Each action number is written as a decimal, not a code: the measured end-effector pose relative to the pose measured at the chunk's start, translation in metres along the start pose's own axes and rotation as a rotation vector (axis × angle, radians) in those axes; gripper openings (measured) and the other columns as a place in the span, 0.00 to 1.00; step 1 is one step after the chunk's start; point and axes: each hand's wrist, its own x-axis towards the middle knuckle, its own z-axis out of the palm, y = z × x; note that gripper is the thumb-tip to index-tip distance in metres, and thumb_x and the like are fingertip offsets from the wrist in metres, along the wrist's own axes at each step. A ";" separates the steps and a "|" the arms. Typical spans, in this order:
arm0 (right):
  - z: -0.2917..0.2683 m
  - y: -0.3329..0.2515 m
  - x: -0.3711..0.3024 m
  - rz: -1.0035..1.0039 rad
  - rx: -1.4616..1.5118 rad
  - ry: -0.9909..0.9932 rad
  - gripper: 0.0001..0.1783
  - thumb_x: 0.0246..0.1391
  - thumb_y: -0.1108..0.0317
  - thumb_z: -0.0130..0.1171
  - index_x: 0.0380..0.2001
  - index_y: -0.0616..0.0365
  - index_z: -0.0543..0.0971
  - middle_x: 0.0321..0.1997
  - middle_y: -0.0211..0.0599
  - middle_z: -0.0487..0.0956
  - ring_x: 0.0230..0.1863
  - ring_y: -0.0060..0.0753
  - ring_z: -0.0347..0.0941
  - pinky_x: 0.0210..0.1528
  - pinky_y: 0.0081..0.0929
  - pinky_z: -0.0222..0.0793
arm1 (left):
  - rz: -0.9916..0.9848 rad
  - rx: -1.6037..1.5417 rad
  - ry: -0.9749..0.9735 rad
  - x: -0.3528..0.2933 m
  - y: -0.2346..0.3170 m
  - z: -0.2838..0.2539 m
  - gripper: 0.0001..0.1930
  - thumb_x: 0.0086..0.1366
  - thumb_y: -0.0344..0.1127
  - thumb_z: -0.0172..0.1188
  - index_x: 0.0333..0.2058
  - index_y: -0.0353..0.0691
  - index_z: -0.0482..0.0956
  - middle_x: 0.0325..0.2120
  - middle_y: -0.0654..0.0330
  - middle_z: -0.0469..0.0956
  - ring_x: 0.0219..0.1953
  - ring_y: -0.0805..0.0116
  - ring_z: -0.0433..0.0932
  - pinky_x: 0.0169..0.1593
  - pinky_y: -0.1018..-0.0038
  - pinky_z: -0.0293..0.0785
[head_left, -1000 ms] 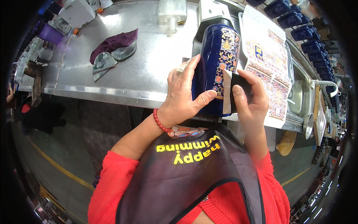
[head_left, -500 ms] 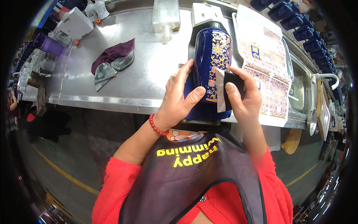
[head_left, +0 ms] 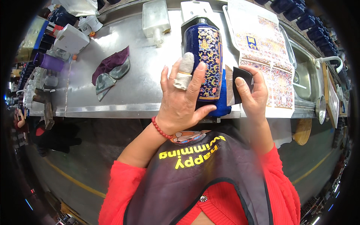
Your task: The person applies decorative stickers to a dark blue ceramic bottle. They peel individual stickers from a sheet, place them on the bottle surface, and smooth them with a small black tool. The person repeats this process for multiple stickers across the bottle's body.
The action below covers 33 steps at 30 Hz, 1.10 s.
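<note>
A dark blue glass bottle with a gold, red and white floral pattern lies on its side, neck away from me, in a dark holder over blue cloth. My left hand is open at the bottle's left side, fingers spread. One of its fingers wears a grey-white cloth finger cover, and another fingertip touches the patterned face. Right of the bottle, my right hand pinches a flat black scraper with a thin greyish strip along its left edge. The scraper stands apart from the glass.
Patterned decal sheets lie to the right, beside a sink with a white tap. On the metal bench, a purple cloth with grey-green pads lies left, and a clear bottle lies at the back. Several containers crowd the far left.
My left hand has turned over the bottle's left side, bringing the finger cover into view. The scraper has moved off the bottle to the right. The whole view has shifted slightly.
</note>
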 end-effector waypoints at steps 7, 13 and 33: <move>0.003 0.002 0.006 -0.102 -0.013 0.007 0.17 0.62 0.68 0.66 0.51 0.63 0.79 0.40 0.36 0.82 0.39 0.25 0.77 0.45 0.22 0.73 | -0.018 -0.274 0.076 -0.001 -0.017 0.011 0.50 0.60 0.58 0.71 0.71 0.35 0.60 0.65 0.41 0.68 0.68 0.38 0.67 0.74 0.43 0.46; 0.009 0.002 0.003 -0.067 -0.042 -0.047 0.17 0.61 0.67 0.66 0.51 0.61 0.78 0.40 0.39 0.82 0.39 0.28 0.80 0.43 0.25 0.75 | 0.194 0.149 -0.024 -0.011 -0.011 0.004 0.25 0.64 0.52 0.65 0.60 0.59 0.81 0.59 0.61 0.79 0.70 0.57 0.65 0.76 0.43 0.35; 0.001 -0.033 -0.010 -0.591 -0.326 -0.406 0.21 0.35 0.75 0.71 0.39 0.52 0.84 0.34 0.29 0.75 0.33 0.35 0.71 0.42 0.36 0.62 | 0.027 -0.121 0.146 -0.047 -0.021 0.009 0.25 0.69 0.45 0.63 0.61 0.40 0.78 0.58 0.46 0.79 0.66 0.44 0.71 0.74 0.45 0.47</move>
